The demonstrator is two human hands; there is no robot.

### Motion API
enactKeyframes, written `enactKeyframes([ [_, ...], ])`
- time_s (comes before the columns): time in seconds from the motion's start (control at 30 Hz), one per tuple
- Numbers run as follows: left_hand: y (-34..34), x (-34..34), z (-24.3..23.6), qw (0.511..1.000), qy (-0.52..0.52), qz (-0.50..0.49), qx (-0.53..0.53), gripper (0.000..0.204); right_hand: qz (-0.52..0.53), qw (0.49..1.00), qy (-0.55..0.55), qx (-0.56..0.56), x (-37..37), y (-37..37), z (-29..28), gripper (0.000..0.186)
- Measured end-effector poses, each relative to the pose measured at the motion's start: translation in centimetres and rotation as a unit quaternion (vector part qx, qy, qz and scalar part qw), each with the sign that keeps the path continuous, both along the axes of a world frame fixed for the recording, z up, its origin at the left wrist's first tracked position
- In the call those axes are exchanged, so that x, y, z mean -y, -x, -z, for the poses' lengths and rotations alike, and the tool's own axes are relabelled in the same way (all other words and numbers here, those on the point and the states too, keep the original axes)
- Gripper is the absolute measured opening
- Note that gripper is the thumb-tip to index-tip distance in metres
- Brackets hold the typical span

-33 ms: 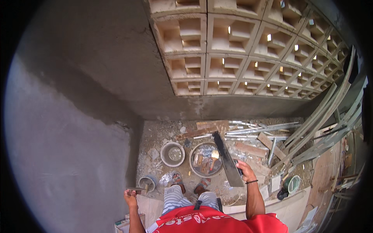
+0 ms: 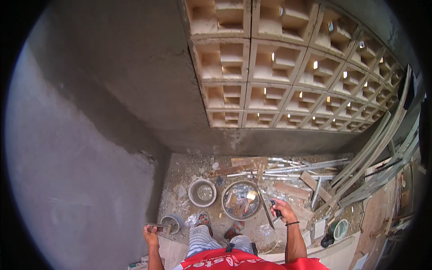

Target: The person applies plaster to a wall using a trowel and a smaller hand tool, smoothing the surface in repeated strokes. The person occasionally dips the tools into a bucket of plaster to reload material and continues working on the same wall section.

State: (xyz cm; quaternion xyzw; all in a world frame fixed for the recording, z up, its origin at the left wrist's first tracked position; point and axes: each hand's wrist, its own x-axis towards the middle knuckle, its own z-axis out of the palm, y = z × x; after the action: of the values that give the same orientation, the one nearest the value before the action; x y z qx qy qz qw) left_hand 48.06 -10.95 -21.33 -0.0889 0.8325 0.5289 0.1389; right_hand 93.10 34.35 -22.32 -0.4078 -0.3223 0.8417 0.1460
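My right hand [image 2: 284, 211] grips the dark handle of a plastering trowel [image 2: 264, 204]. Its long blade appears nearly edge-on, crossing the right rim of a round basin [image 2: 223, 213]. Inside the basin are a paintbrush [image 2: 248, 202] with an orange-brown handle and some small wooden-backed tools [image 2: 238, 209]. At lower left, my left hand [image 2: 151, 234] is closed around a small flat tool [image 2: 156, 225], seen side-on; its exact kind is unclear. Just right of that tool stands a small grey bucket [image 2: 178, 221] with a handle sticking out. Another grey bucket [image 2: 191, 194] stands left of the basin.
A grey plastered wall [image 2: 90, 171] rises at left, darker toward the corner. Pale ventilation blocks [image 2: 270, 85] fill the wall ahead. Planks [image 2: 292, 190] and metal strips [image 2: 310, 165] litter the rubble floor. Long bent strips [image 2: 373, 153] lean at right, near a green bucket [image 2: 340, 229].
The trowel in my right hand has turned from showing its broad face to nearly edge-on. The whole scene sits lower in the picture. My left hand still holds the flat tool.
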Motion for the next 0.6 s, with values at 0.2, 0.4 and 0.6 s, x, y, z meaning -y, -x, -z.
enactKeyframes([
  [0.2,9.7,-12.0,-12.5,0.969,-0.086,0.089,-0.215,0.022,0.129,0.928,-0.321,0.136,-3.3,9.5,-6.4,0.027],
  [0.4,23.0,-16.9,-19.2,0.891,-0.122,0.219,-0.380,0.022,0.206,0.735,-0.637,0.112,-10.0,27.3,-21.5,0.027],
  [0.6,33.8,-18.4,-30.2,0.803,-0.129,0.262,-0.519,0.027,0.288,0.484,-0.822,0.083,-13.8,45.7,-45.8,0.045],
])
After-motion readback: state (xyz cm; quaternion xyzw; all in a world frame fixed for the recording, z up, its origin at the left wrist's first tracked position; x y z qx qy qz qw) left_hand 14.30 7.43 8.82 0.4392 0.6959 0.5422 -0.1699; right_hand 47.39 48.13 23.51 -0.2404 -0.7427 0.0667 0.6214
